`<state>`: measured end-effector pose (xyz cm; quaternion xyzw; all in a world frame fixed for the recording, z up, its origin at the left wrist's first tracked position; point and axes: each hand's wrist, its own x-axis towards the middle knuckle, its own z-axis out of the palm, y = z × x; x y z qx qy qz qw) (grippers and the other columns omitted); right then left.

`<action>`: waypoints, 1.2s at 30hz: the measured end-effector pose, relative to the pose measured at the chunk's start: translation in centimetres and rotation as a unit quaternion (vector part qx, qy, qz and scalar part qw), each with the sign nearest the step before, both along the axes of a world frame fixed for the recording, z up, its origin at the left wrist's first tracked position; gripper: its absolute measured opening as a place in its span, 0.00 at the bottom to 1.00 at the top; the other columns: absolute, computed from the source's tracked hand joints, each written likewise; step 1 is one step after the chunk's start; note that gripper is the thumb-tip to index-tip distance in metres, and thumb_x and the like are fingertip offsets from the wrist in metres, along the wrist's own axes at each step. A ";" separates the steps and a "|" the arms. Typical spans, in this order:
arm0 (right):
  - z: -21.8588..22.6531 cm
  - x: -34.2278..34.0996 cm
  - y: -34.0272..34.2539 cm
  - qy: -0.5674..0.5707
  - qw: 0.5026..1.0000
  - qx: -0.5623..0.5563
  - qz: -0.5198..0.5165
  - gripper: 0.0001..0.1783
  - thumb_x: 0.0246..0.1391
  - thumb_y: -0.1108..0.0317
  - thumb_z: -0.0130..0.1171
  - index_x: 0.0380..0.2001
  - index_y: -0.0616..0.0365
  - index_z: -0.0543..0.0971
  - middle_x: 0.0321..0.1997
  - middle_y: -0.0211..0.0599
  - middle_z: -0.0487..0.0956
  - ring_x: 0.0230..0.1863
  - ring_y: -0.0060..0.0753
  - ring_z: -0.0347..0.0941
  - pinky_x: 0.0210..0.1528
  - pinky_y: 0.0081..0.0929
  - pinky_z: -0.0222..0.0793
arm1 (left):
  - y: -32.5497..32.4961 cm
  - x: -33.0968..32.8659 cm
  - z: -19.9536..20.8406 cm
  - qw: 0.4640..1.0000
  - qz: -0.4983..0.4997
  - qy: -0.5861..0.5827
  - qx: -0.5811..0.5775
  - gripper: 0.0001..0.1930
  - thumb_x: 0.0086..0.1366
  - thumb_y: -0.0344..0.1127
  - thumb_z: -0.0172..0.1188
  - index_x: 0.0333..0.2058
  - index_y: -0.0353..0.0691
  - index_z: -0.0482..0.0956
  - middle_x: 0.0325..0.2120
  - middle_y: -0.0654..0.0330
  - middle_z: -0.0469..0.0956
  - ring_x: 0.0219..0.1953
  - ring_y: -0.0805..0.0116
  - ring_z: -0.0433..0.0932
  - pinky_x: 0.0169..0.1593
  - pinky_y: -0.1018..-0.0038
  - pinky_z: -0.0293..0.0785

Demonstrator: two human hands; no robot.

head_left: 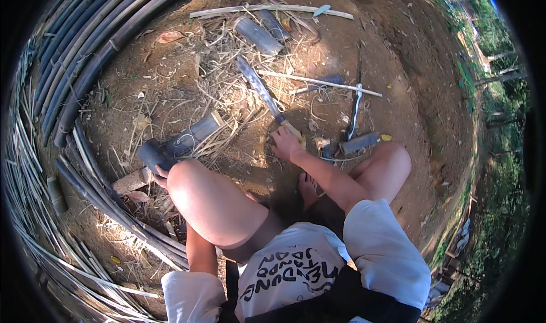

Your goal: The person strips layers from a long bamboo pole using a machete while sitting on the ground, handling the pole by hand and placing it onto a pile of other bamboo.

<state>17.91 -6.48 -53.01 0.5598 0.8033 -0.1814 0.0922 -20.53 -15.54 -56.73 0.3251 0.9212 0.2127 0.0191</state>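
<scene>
My right hand (285,144) is closed round the pale handle of a machete (261,88). Its long, curved metal blade points away from me over a litter of shavings. At the left, my left hand (162,177) shows only partly past my bent knee. Its fingers are on the lower end of a short dark bamboo section (153,154), and the rest of that hand is hidden. Just beyond lies another cut bamboo section (196,133) with a pale end, next to the shavings.
Dark bamboo poles (108,50) lie stacked at the far left, above long thin strips (34,209). More bamboo sections (259,36) lie ahead on the dirt, beside pale split sticks (318,82). A slim dark tool (355,111) lies right of the machete, near another bamboo piece (359,143).
</scene>
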 end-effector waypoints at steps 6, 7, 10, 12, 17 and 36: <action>6.4 5.6 1.3 -0.127 0.926 -0.327 0.142 0.20 0.46 0.58 0.59 0.39 0.59 0.84 0.43 0.50 0.82 0.48 0.52 0.78 0.50 0.43 0.73 | 0.7 2.1 -1.4 0.999 -0.027 0.003 0.018 0.32 0.57 0.43 0.69 0.57 0.41 0.67 0.53 0.46 0.69 0.50 0.51 0.75 0.49 0.61 0.76; 7.9 5.4 3.2 -0.180 0.905 -0.348 0.168 0.28 0.48 0.55 0.63 0.52 0.52 0.78 0.46 0.47 0.82 0.49 0.51 0.77 0.50 0.43 0.72 | 0.2 2.0 -0.9 1.000 -0.020 0.003 0.023 0.32 0.57 0.43 0.69 0.57 0.41 0.66 0.53 0.45 0.69 0.50 0.51 0.75 0.49 0.61 0.77; 10.8 6.3 5.4 -0.123 0.909 -0.381 0.111 0.25 0.51 0.55 0.62 0.51 0.54 0.78 0.45 0.43 0.82 0.48 0.49 0.78 0.48 0.44 0.72 | -0.7 0.5 -0.6 0.999 0.014 0.007 0.039 0.33 0.57 0.43 0.70 0.58 0.42 0.66 0.54 0.45 0.68 0.50 0.50 0.75 0.49 0.61 0.77; 10.8 7.7 4.9 -0.114 0.891 -0.423 0.117 0.23 0.53 0.57 0.61 0.51 0.56 0.78 0.46 0.41 0.82 0.48 0.47 0.78 0.48 0.44 0.72 | -1.0 -0.3 -0.5 0.999 0.004 0.005 0.035 0.33 0.56 0.44 0.70 0.58 0.42 0.66 0.54 0.45 0.68 0.50 0.50 0.75 0.49 0.60 0.77; 9.4 7.9 2.7 -0.096 0.809 -0.569 -0.115 0.18 0.58 0.61 0.57 0.50 0.55 0.79 0.48 0.39 0.80 0.51 0.40 0.75 0.53 0.36 0.68 | -2.3 -1.5 -0.2 0.999 0.021 0.016 0.030 0.35 0.55 0.44 0.70 0.58 0.43 0.65 0.55 0.45 0.66 0.51 0.49 0.74 0.49 0.59 0.77; 3.7 15.9 3.3 0.162 0.857 -0.419 -0.252 0.27 0.64 0.52 0.50 0.55 0.66 0.73 0.56 0.42 0.77 0.50 0.37 0.78 0.48 0.39 0.77 | -4.5 0.8 -0.5 0.999 0.047 0.018 0.019 0.40 0.52 0.46 0.72 0.60 0.46 0.63 0.57 0.45 0.61 0.53 0.44 0.72 0.49 0.56 0.77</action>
